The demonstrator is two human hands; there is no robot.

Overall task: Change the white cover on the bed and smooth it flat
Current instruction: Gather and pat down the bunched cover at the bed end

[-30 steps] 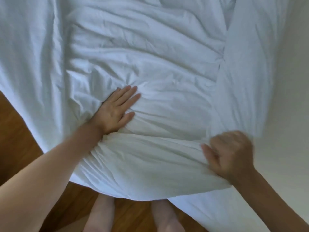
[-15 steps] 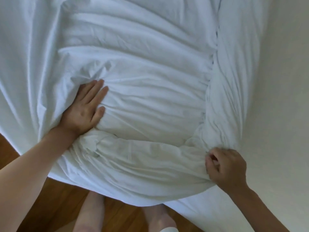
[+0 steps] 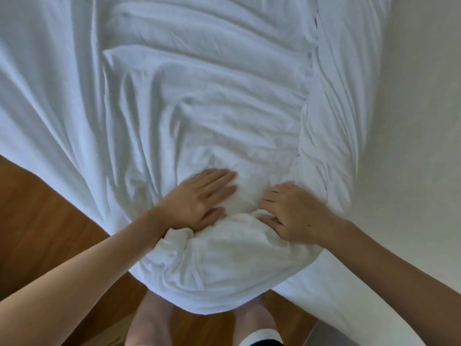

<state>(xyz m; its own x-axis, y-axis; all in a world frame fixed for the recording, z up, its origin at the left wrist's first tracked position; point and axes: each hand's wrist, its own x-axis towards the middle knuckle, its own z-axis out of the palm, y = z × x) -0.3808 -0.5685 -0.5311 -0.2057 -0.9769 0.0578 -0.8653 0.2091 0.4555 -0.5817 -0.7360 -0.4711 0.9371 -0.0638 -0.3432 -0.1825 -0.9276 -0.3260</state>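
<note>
The white cover [image 3: 199,101] lay rumpled across the bed, filling most of the view, with long creases fanning toward the near corner. At that corner the cloth was bunched into a rounded bulge [image 3: 224,268] that hung over the bed's edge above the wooden floor [image 3: 45,221].

The left hand [image 3: 199,198] lay flat on the cover just above the bulge, fingers straight and close together, pointing to the right, thumb tucked against a fold. The right hand [image 3: 289,213] rested just beside it, palm down, with fingers bent slightly and their tips pressed into the gathered cloth; whether it pinched any fabric could not be told. A narrow gap of creased cloth separated the two hands.

On the right, a thick twisted ridge of cover [image 3: 331,121] ran along the bed's side, touching the pale wall [image 3: 411,121], so little open room remained there. On the left, the cover's edge fell diagonally over the bed's side, and bare floor stretched open beyond it. Below the bulge the person's legs [image 3: 149,323] stood on the floor, close against the bed's corner, with one white-and-dark sock [image 3: 259,338] visible at the frame's bottom.
</note>
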